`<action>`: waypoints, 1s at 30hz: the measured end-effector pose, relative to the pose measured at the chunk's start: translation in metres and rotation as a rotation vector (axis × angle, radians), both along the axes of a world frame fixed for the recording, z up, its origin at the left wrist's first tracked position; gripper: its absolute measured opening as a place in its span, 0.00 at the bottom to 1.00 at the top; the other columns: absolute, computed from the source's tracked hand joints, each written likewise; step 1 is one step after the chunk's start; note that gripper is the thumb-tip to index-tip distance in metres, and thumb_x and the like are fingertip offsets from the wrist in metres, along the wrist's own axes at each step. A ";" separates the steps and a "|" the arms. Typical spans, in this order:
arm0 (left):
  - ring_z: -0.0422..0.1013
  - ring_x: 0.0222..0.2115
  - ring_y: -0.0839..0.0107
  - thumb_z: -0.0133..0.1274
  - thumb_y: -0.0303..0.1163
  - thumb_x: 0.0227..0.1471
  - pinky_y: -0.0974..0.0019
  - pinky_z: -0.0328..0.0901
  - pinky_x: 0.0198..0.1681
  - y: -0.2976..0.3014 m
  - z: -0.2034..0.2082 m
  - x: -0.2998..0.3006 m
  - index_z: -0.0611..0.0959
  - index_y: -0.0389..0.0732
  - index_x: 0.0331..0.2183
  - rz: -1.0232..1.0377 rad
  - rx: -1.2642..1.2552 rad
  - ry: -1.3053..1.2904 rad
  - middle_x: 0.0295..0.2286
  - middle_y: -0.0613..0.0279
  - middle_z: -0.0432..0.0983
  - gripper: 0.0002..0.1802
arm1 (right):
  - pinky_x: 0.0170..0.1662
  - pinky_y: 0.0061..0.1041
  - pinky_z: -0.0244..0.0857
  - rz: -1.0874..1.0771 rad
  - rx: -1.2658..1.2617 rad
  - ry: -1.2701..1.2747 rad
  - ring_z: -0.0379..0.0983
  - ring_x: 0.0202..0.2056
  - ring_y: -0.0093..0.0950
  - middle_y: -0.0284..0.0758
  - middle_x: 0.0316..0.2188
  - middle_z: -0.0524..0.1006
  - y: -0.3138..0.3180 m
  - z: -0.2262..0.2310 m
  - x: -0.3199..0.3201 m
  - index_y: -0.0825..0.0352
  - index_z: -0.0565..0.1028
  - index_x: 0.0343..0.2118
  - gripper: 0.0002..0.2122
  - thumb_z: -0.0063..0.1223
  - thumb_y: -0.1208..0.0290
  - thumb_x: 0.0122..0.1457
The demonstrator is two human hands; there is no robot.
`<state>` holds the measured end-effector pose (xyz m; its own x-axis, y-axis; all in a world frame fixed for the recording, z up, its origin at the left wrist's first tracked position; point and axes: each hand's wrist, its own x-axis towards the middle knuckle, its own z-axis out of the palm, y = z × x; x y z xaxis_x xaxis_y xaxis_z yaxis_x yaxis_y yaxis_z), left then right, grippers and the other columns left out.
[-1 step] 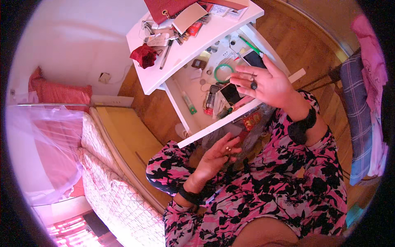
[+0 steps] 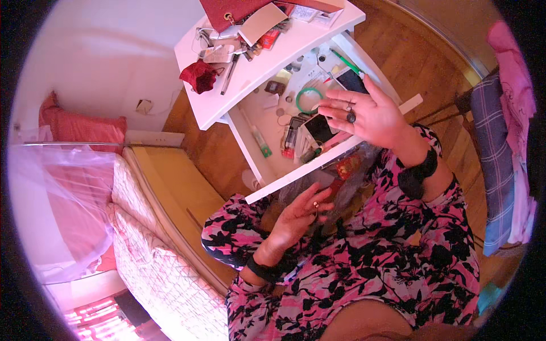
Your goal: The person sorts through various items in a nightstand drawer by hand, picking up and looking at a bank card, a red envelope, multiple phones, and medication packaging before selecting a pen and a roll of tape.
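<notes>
The right hand (image 2: pixel 372 116) is raised above the open white drawer (image 2: pixel 267 165). Its fingers (image 2: pixel 335 108) are spread and only a little bent, and they close on nothing; a dark ring sits on one of them. Just under the fingertips lies a small flat dark device (image 2: pixel 318 128) like a phone, and just beyond them, further into the drawer, lies a green ring (image 2: pixel 307 99). A second dark phone (image 2: pixel 351 80) and a green pen (image 2: pixel 344 61) lie beside the thumb side of this hand.

The left hand (image 2: pixel 296 219) is lower, below the front edge of the drawer and close to the floral dress (image 2: pixel 375 267). Its fingers (image 2: pixel 321 199) are curled around a small red thing (image 2: pixel 335 186); it seems to be held between thumb and fingertips, but the view is dim there and I cannot tell what it is.

Well beyond both hands, the white surface (image 2: pixel 273 59) above the drawer carries a red cloth (image 2: pixel 199 75), a dark red bag (image 2: pixel 233 11) and small clutter. To the left of the left hand is a bed (image 2: pixel 165 273) with a pale quilt.
</notes>
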<state>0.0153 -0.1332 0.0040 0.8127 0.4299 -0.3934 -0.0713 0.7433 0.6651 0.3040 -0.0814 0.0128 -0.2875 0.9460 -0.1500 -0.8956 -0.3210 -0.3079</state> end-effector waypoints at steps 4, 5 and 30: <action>0.58 0.51 0.62 0.50 0.26 0.46 0.61 0.56 0.50 0.001 0.009 0.005 0.52 0.41 0.57 0.149 -0.192 -0.051 0.54 0.51 0.54 0.38 | 0.56 0.34 0.48 0.020 0.006 -0.051 0.56 0.54 0.35 0.44 0.52 0.61 0.002 0.003 0.000 0.72 0.60 0.52 0.33 0.27 0.43 0.57; 0.58 0.51 0.62 0.50 0.26 0.46 0.61 0.56 0.50 0.000 0.012 0.005 0.52 0.41 0.57 0.153 -0.195 -0.052 0.54 0.51 0.54 0.38 | 0.56 0.34 0.48 0.024 0.013 -0.054 0.56 0.55 0.35 0.44 0.53 0.61 0.002 0.005 -0.001 0.72 0.60 0.52 0.33 0.27 0.43 0.57; 0.54 0.54 0.64 0.42 0.37 0.53 0.64 0.51 0.55 0.001 0.014 0.011 0.58 0.40 0.54 0.376 -0.303 -0.211 0.54 0.57 0.54 0.28 | 0.39 0.25 0.68 -0.012 0.060 -0.496 0.66 0.49 0.35 0.43 0.50 0.65 -0.030 0.008 -0.035 0.70 0.63 0.48 0.16 0.40 0.71 0.58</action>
